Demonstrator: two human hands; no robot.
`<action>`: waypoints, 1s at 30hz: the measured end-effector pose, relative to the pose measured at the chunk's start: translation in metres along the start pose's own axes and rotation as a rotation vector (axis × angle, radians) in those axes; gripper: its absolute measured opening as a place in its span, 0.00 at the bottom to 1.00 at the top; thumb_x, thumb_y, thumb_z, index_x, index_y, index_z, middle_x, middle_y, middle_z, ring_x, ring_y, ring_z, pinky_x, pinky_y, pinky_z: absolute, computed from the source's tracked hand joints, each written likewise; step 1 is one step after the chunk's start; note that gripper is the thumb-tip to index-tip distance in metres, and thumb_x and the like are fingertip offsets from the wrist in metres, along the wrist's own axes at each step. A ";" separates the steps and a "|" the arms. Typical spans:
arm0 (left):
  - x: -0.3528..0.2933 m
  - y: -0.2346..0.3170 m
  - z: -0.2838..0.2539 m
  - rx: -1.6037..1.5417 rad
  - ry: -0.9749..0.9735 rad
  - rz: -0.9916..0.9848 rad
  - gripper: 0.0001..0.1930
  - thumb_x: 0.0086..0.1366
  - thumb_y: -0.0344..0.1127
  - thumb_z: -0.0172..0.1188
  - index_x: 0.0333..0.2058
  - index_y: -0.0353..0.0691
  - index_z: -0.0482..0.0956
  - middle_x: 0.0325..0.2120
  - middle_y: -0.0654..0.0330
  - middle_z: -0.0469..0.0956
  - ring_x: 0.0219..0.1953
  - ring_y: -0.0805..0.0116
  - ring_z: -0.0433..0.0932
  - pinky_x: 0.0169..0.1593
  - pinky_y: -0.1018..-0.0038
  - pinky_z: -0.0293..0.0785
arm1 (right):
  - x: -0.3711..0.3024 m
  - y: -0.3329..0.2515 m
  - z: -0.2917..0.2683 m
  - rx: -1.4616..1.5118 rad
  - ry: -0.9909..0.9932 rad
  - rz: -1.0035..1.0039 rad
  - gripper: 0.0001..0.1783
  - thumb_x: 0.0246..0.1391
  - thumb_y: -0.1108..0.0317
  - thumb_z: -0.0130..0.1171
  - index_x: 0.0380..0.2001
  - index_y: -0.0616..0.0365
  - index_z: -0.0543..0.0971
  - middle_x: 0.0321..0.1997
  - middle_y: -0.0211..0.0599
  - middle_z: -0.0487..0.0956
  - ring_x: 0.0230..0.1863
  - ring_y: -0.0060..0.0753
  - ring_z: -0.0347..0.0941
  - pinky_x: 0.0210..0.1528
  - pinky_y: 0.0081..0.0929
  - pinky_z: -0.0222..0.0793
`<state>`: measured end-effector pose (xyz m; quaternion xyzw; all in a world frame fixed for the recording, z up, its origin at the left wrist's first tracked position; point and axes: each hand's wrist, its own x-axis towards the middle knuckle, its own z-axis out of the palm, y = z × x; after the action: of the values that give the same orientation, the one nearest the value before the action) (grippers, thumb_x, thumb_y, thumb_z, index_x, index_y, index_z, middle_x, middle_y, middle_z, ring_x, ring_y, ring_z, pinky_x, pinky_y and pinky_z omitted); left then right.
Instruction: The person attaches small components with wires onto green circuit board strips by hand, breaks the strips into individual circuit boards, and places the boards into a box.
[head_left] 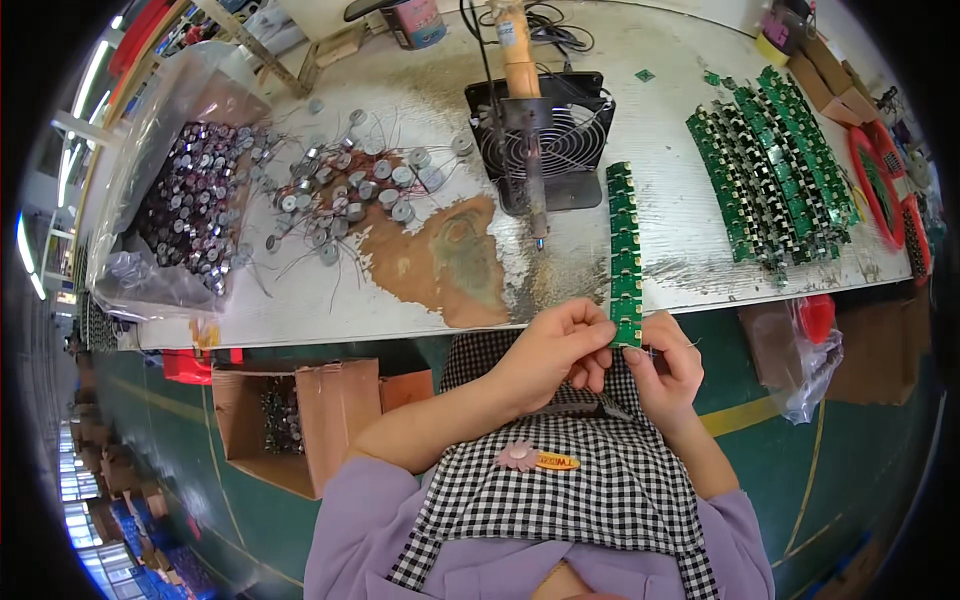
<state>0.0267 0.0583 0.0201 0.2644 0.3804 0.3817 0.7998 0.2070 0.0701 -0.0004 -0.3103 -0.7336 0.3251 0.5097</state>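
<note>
A long strip of green circuit boards (pixel 625 255) lies near the middle of the bench, its near end reaching past the front edge into my hands. My left hand (pixel 560 350) is closed, thumb and fingers pinching the strip's near end from the left. Closed at the right side of the same end is my right hand (pixel 668 370), its thumb against the last board. Fine wire-like strands show by the right fingers; what they belong to is too small to tell. Just left of the strip, a soldering iron (pixel 522 110) points tip down in front of a black fan (pixel 575 135).
Small round motors with thin wires (pixel 350 185) are spread over the bench's left half, beside a plastic-lined box (pixel 120 270) full of more. Stacked circuit board strips (pixel 775 175) lie at the right. Below the bench stands an open cardboard box (pixel 335 420); a clear plastic bag (pixel 800 375) hangs right.
</note>
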 end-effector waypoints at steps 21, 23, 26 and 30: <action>-0.031 0.082 -0.054 1.125 0.616 0.867 0.05 0.56 0.31 0.59 0.28 0.36 0.80 0.24 0.58 0.77 0.28 0.66 0.78 0.30 0.71 0.72 | 0.023 0.002 -0.007 0.590 0.006 0.403 0.05 0.59 0.73 0.51 0.30 0.63 0.71 0.36 0.44 0.77 0.38 0.28 0.71 0.45 0.24 0.66; -0.030 0.135 -0.079 1.507 0.881 1.088 0.05 0.55 0.33 0.61 0.28 0.40 0.81 0.22 0.56 0.75 0.27 0.59 0.77 0.30 0.67 0.72 | 0.029 0.006 -0.016 0.659 0.012 0.413 0.05 0.59 0.73 0.53 0.30 0.63 0.71 0.37 0.46 0.78 0.38 0.28 0.72 0.45 0.26 0.67; -0.007 0.182 -0.118 1.857 0.783 0.866 0.05 0.53 0.35 0.60 0.26 0.42 0.81 0.23 0.54 0.75 0.29 0.52 0.77 0.32 0.61 0.73 | 0.042 0.006 -0.011 0.643 -0.024 0.405 0.05 0.58 0.73 0.54 0.30 0.63 0.71 0.38 0.46 0.78 0.38 0.28 0.71 0.44 0.26 0.67; 0.041 0.200 -0.113 2.182 0.666 0.271 0.07 0.50 0.32 0.59 0.29 0.42 0.83 0.28 0.52 0.80 0.34 0.51 0.79 0.35 0.60 0.75 | 0.054 0.013 -0.003 0.380 -0.022 0.308 0.05 0.58 0.74 0.53 0.28 0.64 0.72 0.39 0.42 0.78 0.37 0.26 0.70 0.41 0.21 0.64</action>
<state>-0.1293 0.2197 0.0816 0.7413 0.6696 -0.0172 -0.0433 0.1957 0.1205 0.0197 -0.3136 -0.6087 0.5345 0.4954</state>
